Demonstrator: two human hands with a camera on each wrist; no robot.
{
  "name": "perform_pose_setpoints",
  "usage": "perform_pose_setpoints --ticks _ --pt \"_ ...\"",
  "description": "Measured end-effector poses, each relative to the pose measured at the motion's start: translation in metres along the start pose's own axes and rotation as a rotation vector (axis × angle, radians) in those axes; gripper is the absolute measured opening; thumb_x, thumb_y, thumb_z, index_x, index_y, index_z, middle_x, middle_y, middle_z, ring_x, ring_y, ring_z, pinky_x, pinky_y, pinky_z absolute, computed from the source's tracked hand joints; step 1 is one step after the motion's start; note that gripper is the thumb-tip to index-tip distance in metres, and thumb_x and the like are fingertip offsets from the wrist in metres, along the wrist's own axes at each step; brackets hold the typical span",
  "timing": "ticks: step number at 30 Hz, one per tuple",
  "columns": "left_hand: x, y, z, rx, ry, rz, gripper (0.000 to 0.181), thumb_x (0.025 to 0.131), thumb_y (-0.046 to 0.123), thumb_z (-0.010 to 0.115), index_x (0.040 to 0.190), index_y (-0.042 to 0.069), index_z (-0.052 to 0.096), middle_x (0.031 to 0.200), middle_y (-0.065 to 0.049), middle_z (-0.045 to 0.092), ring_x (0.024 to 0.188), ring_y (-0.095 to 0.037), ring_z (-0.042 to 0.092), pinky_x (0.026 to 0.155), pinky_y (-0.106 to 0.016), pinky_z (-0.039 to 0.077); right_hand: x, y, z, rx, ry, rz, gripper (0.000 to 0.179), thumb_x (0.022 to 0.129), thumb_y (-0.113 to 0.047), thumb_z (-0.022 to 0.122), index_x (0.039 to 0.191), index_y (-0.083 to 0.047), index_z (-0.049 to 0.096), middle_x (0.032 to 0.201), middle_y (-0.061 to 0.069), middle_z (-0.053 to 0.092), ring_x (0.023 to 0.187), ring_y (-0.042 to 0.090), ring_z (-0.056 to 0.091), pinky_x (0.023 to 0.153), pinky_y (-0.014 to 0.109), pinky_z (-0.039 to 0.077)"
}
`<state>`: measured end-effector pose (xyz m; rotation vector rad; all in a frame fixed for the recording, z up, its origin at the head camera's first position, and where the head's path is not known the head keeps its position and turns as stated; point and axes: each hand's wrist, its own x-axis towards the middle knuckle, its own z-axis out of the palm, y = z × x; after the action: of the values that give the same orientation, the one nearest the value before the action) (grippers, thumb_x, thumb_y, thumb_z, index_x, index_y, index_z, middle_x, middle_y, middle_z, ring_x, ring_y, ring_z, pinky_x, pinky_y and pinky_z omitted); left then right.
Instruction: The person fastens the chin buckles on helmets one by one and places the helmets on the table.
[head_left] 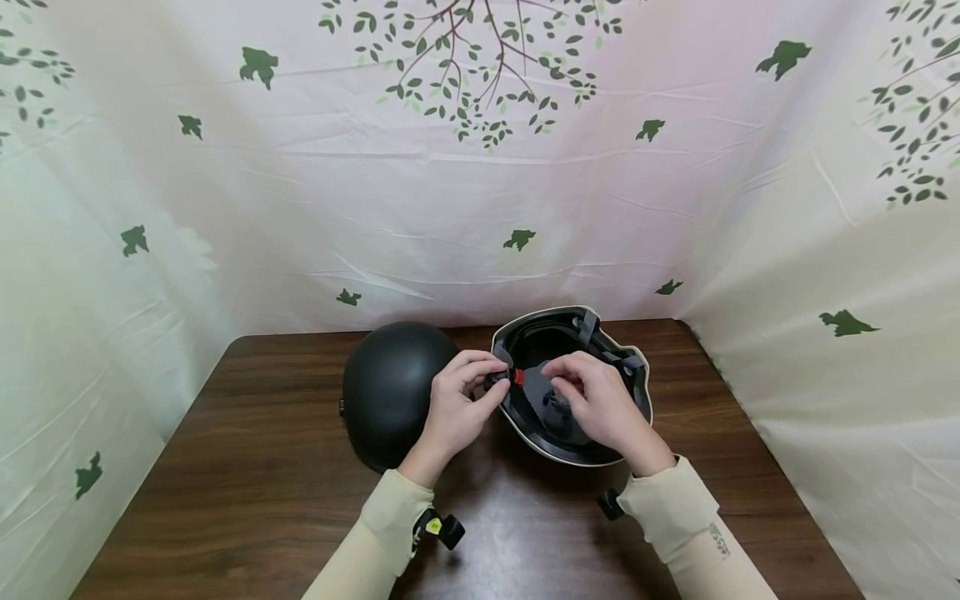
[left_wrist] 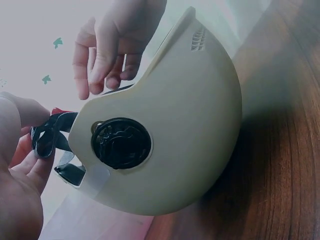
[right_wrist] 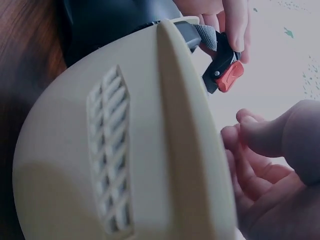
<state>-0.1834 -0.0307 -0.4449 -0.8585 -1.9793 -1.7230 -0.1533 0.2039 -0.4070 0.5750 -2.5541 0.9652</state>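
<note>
Two helmets, two hands, one table.

Item: one cream hard-shell helmet [head_left: 649,392] with black inner padding [head_left: 540,396], hollow side up on the brown wood-grain table [head_left: 247,467]. One round black side fitting [left_wrist: 122,144] and one ribbed vent [right_wrist: 110,155] show on its shell.

Item: one matte black domed helmet [head_left: 390,392], crown up, just beside the cream one, to its left.

Item: one red-and-black plastic buckle [right_wrist: 227,72] on one black webbing strap [left_wrist: 65,122], at the cream helmet's left rim.

Hands, two. Left hand [head_left: 457,408]: at that rim, thumb and fingers pinching the strap by the buckle; it overlaps the black helmet's right side in the head view, contact cannot be told. Right hand [head_left: 600,400]: above the cream helmet's hollow, near its right side, fingers loosely bent, thumb close to the index finger, nothing seen held; the buckle lies to its left, apart from it.

Sleeves, cream, two [head_left: 367,542]. Small black wrist devices, two [head_left: 450,532]. Pale cloth backdrop [head_left: 300,200], printed with green birds, at least ten.
</note>
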Motion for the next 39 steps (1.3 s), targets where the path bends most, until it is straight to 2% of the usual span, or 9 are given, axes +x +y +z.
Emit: perform_pose_setpoints --ticks 4,9,14,20,23,27,31,34,39 --pt "0.0 0.001 0.0 -0.007 -0.002 0.0 0.019 0.092 0.003 0.08 0.111 0.005 0.08 0.115 -0.007 0.069 0.092 -0.022 0.069 0.076 -0.036 0.062 0.001 0.003 -0.002 -0.009 -0.081 0.038 0.017 0.1 -0.005 0.071 0.115 -0.011 0.075 0.11 0.004 0.072 0.089 0.014 0.067 0.077 0.036 0.058" --pt "-0.001 0.001 0.002 -0.018 0.012 0.0 0.021 0.09 -0.002 0.081 0.11 0.001 0.08 0.116 -0.013 0.069 0.093 -0.028 0.069 0.078 -0.045 0.062 0.004 0.008 0.0 0.014 -0.201 0.105 0.022 0.105 -0.008 0.062 0.125 -0.004 0.071 0.113 0.011 0.073 0.088 0.014 0.069 0.079 0.039 0.058" --pt "-0.001 0.002 0.002 -0.036 0.025 -0.017 0.021 0.089 -0.004 0.081 0.11 -0.001 0.079 0.117 -0.015 0.069 0.094 -0.029 0.07 0.08 -0.049 0.062 0.008 0.009 0.006 0.059 -0.326 0.245 0.035 0.11 -0.011 0.052 0.14 0.004 0.059 0.113 0.019 0.074 0.091 0.023 0.075 0.089 0.05 0.058" --pt "-0.001 0.001 0.001 -0.079 0.029 -0.019 0.021 0.092 -0.001 0.079 0.112 0.0 0.078 0.121 -0.012 0.072 0.103 -0.028 0.074 0.089 -0.049 0.061 0.009 0.008 0.013 0.006 -0.456 0.346 0.043 0.111 -0.015 0.051 0.149 0.006 0.048 0.097 0.011 0.074 0.084 0.017 0.068 0.089 0.046 0.053" --pt "-0.002 0.0 0.001 -0.081 0.024 -0.018 0.021 0.092 0.0 0.079 0.114 0.001 0.077 0.12 -0.013 0.073 0.103 -0.03 0.075 0.088 -0.048 0.062 0.009 0.006 0.014 -0.007 -0.484 0.374 0.044 0.11 -0.017 0.052 0.149 0.004 0.048 0.092 0.009 0.071 0.083 0.017 0.062 0.086 0.043 0.05" --pt "-0.002 0.003 0.002 -0.067 0.013 -0.037 0.023 0.091 -0.003 0.079 0.113 0.001 0.076 0.116 -0.015 0.072 0.098 -0.032 0.076 0.085 -0.05 0.063 0.009 0.006 0.017 -0.012 -0.478 0.409 0.045 0.11 -0.022 0.056 0.147 0.002 0.05 0.103 0.009 0.073 0.094 0.02 0.067 0.088 0.044 0.053" --pt "-0.001 0.007 0.004 -0.045 0.014 -0.049 0.022 0.089 -0.01 0.077 0.111 -0.005 0.074 0.114 -0.02 0.07 0.097 -0.037 0.075 0.086 -0.055 0.061 0.009 0.009 0.019 -0.036 -0.479 0.426 0.047 0.109 -0.028 0.059 0.146 0.0 0.052 0.117 0.013 0.072 0.109 0.026 0.069 0.094 0.048 0.055" --pt "0.0 0.008 0.004 -0.037 0.021 -0.043 0.021 0.089 -0.013 0.075 0.11 -0.009 0.072 0.113 -0.024 0.069 0.096 -0.04 0.074 0.085 -0.058 0.06 0.009 0.011 0.021 -0.059 -0.501 0.435 0.05 0.108 -0.029 0.059 0.148 0.001 0.051 0.12 0.014 0.071 0.111 0.027 0.068 0.097 0.05 0.054" --pt "0.0 0.006 0.003 -0.037 0.023 -0.035 0.021 0.09 -0.007 0.078 0.11 -0.002 0.075 0.114 -0.018 0.07 0.095 -0.035 0.075 0.084 -0.053 0.062 0.008 0.013 0.022 -0.071 -0.49 0.429 0.051 0.106 -0.027 0.063 0.145 0.004 0.053 0.118 0.014 0.072 0.109 0.027 0.068 0.096 0.05 0.055"
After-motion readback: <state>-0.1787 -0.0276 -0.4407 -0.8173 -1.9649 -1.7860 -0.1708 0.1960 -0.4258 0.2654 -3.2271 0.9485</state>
